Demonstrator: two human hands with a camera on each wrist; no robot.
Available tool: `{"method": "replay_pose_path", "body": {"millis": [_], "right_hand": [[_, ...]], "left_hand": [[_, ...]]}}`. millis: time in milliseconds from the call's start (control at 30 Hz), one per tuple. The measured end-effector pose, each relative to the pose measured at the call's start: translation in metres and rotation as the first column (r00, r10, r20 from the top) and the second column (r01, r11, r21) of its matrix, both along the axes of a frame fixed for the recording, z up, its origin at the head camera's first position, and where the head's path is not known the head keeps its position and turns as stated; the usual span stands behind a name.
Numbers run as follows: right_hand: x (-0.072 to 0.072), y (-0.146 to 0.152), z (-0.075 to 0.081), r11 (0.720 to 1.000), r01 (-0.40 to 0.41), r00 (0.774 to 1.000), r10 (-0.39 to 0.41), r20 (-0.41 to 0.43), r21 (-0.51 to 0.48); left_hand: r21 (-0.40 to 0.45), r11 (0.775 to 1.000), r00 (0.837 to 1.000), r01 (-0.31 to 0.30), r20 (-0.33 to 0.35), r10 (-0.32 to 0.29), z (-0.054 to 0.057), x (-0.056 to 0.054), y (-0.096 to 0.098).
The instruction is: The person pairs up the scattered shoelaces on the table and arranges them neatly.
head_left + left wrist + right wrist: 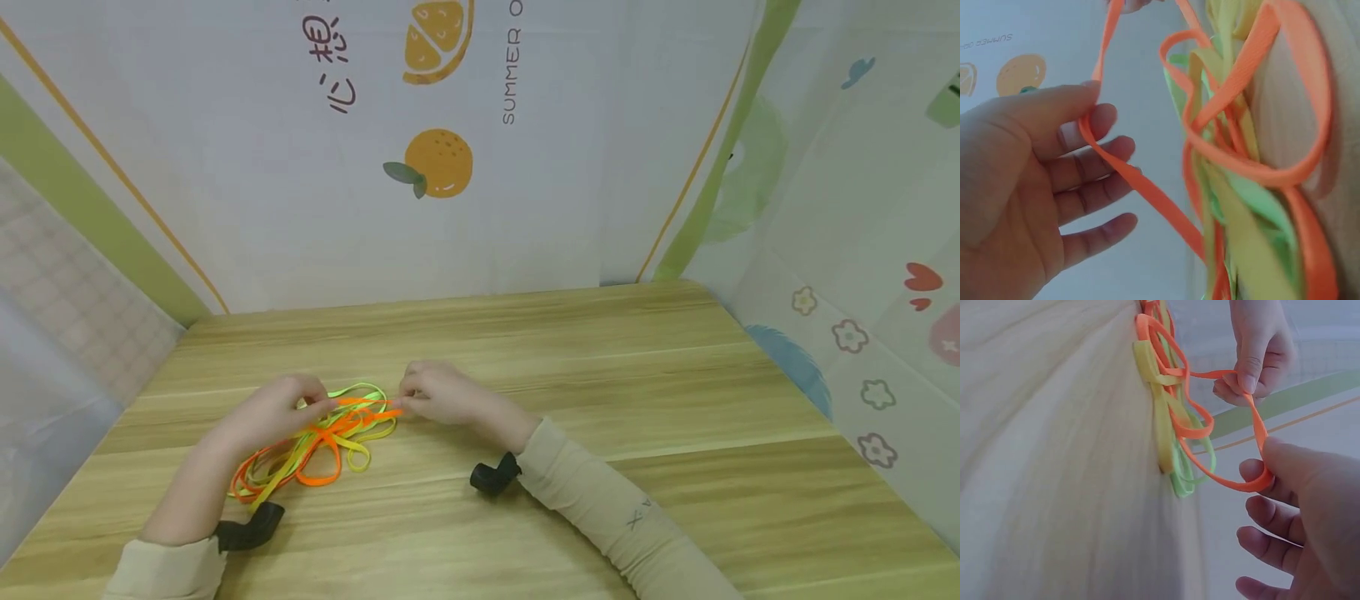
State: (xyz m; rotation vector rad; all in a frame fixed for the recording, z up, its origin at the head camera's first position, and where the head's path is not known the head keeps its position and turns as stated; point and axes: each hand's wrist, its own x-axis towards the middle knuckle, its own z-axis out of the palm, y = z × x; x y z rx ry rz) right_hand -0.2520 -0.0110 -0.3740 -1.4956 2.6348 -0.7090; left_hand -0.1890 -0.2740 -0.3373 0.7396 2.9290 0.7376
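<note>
A loose tangle of flat laces, orange, yellow [1244, 231] and light green [1266, 206], lies on the table left of the middle. My left hand [277, 412] is at the tangle's upper left and pinches the orange lace [1154, 197] between thumb and forefinger, the other fingers loosely bent. Across from it, my right hand [442, 396] pinches another part of the same orange lace [1259, 425] between thumb and forefinger. A short stretch of orange lace runs between the two hands, raised above the pile. In the right wrist view the left hand [1260, 356] shows beyond the lace.
The pile rests on a wood-grain table [600, 383]. Behind it hangs a white printed curtain [555, 208] with oranges on it. Black angled pieces [251, 527] sit at both wrists, just above the tabletop.
</note>
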Motion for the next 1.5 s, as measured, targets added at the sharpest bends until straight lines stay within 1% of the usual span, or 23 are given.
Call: {"method": "replay_pose_path", "body": {"millis": [200,467,633,767,967,1167,1300,1500], "right_hand": [[-0.001,0.004,0.007,0.999,-0.001,0.999,0.003,0.034,-0.052],[0.001,0.009,0.017,0.998,0.026,0.998,-0.023,0.057,-0.065],[0.001,0.014,0.022,0.995,0.031,0.997,-0.024,0.077,-0.095],[0.002,0.020,0.026,0.992,0.045,0.993,-0.031,0.111,-0.119],[-0.002,0.029,0.031,0.986,0.043,0.994,-0.026,0.103,-0.162],[-0.006,0.038,0.034,0.977,0.041,0.995,-0.021,0.096,-0.208],[-0.008,0.044,0.035,0.975,0.051,0.994,-0.029,0.106,-0.216],[-0.012,0.052,0.035,0.974,0.061,0.994,-0.039,0.107,-0.217]], "left_hand": [[0.034,0.999,0.999,-0.005,-0.042,0.007,0.005,0.003,-0.001],[0.081,0.996,0.998,-0.022,-0.065,0.027,0.010,0.005,-0.003],[0.115,0.992,0.997,-0.053,-0.046,0.059,0.012,0.005,-0.005],[0.141,0.988,0.997,-0.059,-0.033,0.064,0.013,0.005,-0.005],[0.158,0.985,0.997,-0.070,-0.016,0.073,0.016,0.008,-0.005],[0.158,0.984,0.997,-0.080,-0.005,0.082,0.015,0.008,-0.004],[0.161,0.983,0.996,-0.084,0.001,0.085,0.014,0.007,-0.005],[0.174,0.982,0.997,-0.073,0.008,0.073,0.013,0.006,-0.005]]}}
